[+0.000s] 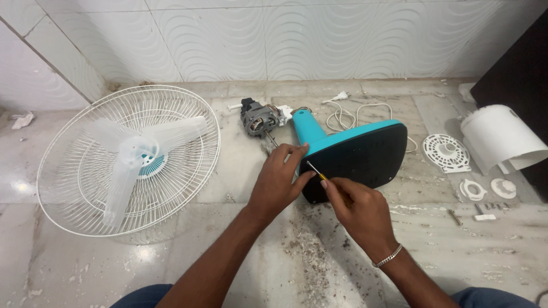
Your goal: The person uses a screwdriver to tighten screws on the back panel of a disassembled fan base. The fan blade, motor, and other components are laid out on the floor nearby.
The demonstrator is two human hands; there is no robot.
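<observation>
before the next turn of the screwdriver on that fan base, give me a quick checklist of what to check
1. Left hand steadying the fan base: ok, fingers rest on its edge.
2. Right hand gripping the screwdriver: ok.
3. Screwdriver tip seated in a screw: cannot tell, the left hand's fingers hide it.
4. Base stable: not ok, it lies tipped on the floor.
5. Motor and cord out of the way: ok, behind the base.
6. Loose small parts kept apart: ok, on the right.
</observation>
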